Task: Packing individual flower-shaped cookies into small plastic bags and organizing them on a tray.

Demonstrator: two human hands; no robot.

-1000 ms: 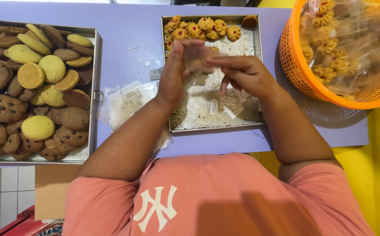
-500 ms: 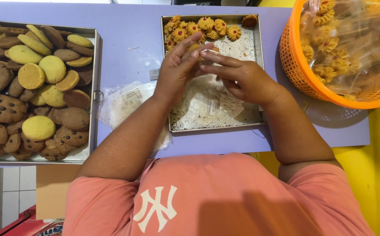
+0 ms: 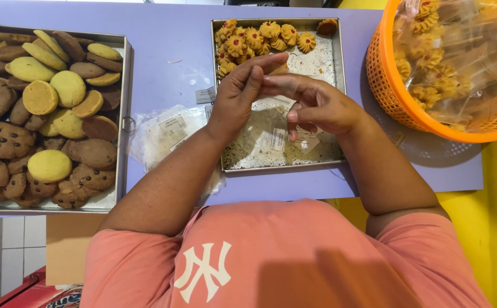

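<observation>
Two hands meet above the middle of the shallow metal tray (image 3: 335,74): the left hand (image 3: 238,97) stands with its fingers (image 3: 260,64) long and pressed together, pointing toward 1 o'clock, and the right hand (image 3: 322,105) lies against them from 3 o'clock, fingers loosely curled. Whether anything thin is pinched between them cannot be told; no cookie shows in either hand. The flower-shaped cookies with red centres (image 3: 260,40) sit in a cluster at 12 o'clock of the tray, just beyond the left fingertips, with one darker cookie (image 3: 327,25) alone at the tray's 1 o'clock corner. The near half of the tray holds only crumbs and a few small paper labels (image 3: 278,138). A stack of clear plastic bags with labels (image 3: 165,134) lies on the lilac counter (image 3: 168,63) at 9 o'clock of the tray, just beside it, and the orange basket of bagged cookies (image 3: 431,108) stands at 3 o'clock. The big tray of round cookies (image 3: 124,85) is well apart at 9 o'clock. These cookies look brittle, so a good handling seems to call for light fingertips, lifting each piece from under its edge rather than squeezing its ridges, and working over the tray so crumbs fall back into it.
</observation>
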